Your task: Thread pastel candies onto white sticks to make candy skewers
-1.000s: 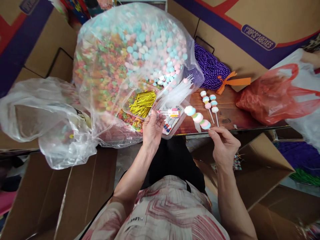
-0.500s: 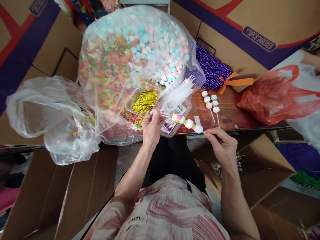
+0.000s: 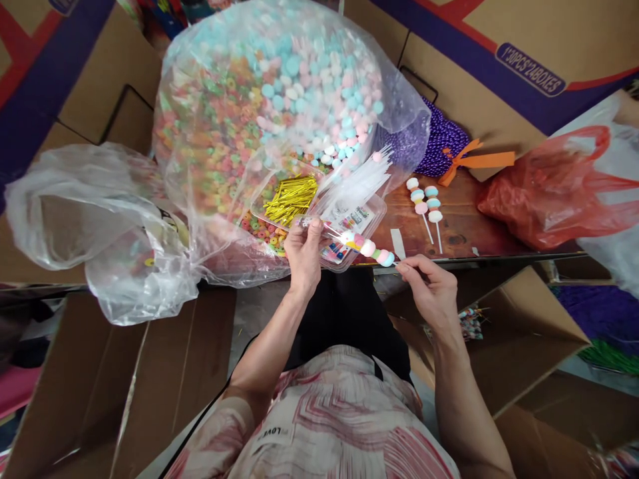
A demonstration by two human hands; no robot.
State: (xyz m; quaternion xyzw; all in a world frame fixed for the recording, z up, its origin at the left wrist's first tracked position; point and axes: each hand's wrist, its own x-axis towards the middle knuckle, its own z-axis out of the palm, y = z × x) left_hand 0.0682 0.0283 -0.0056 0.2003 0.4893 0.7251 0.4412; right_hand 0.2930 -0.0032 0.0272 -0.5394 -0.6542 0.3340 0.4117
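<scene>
Left hand (image 3: pixel 303 249): pinching clear sleeve (image 3: pixel 324 227) at its mouth.
Right hand (image 3: pixel 430 293): pinching stick of candy skewer (image 3: pixel 372 249).
Skewer: tip inside sleeve, held above surface (image 3: pixel 459 226) edge, near tray (image 3: pixel 372 223).

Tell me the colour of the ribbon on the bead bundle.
Orange: the ribbon is tied round the purple bead bundle, seen in the head view.

A large clear bag of pastel and ring-shaped sweets (image 3: pixel 279 100) is seen on the wooden table (image 3: pixel 459 229). Gold twist ties (image 3: pixel 291 198) are held in a clear tray. Purple beads (image 3: pixel 442 143), an orange ribbon (image 3: pixel 482 159) and a red plastic bag (image 3: pixel 549 193) are noted at right.
</scene>
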